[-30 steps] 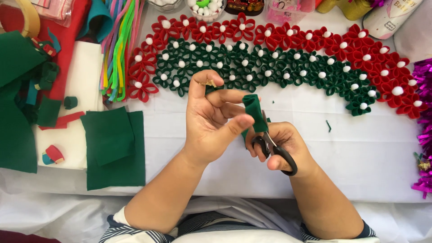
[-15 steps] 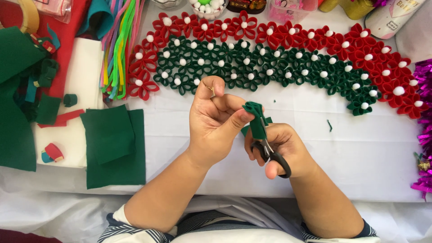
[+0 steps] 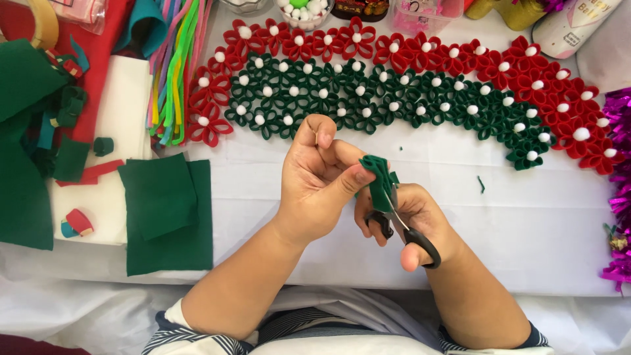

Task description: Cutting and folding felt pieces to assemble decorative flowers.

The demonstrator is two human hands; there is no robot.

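My left hand pinches a small folded piece of green felt between thumb and fingers, just above the white table. My right hand grips black-handled scissors, whose blades reach up into the felt piece. Both hands meet over the middle of the table. Beyond them lies a long arc of felt flowers with white pompom centres: a red row at the back and a green row in front of it.
Two flat green felt squares lie at the left. Farther left are white, red and green felt sheets with scraps, and coloured pipe cleaners. Containers stand along the far edge; purple tinsel sits at the right edge.
The green felt piece has shifted slightly in my left hand and looks more cut and folded. The scissors stay at the felt, both hands nearly in place.
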